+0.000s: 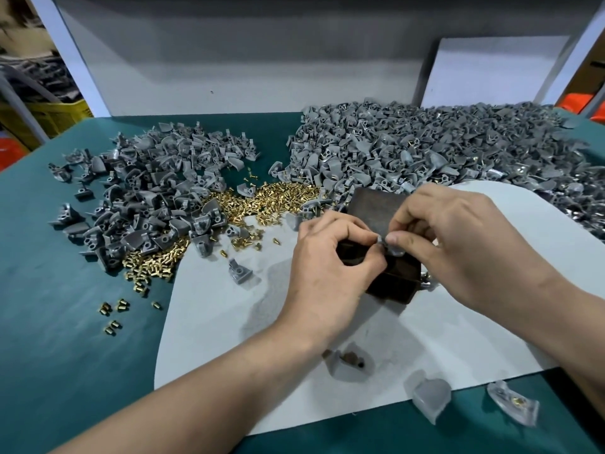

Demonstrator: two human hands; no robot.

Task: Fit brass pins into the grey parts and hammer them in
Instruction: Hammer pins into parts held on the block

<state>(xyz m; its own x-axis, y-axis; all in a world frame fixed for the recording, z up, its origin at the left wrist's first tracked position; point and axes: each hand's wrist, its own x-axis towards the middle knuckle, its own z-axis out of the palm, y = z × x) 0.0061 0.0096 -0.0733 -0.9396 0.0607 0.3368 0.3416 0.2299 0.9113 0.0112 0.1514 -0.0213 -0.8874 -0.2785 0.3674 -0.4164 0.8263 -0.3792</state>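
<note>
In the head view, the left grip (pixel 327 257) and the right grip (pixel 458 237) are meeting over a dark block (pixel 376 204) on a white sheet (pixel 229 322), both pinching 1 small grey part (pixel 391 248) between thumb and fingertips; any pin in it is too small to tell. Brass pins (pixel 278 194) are lying heaped far-left of the block, between 2 heaps of grey parts, the left pile (pixel 147 191) and the larger right pile (pixel 425 149), on the green tabletop (pixel 65 322).

Grey parts (pixel 442 149) and brass pins (pixel 262 198) crowd the far table.
</note>
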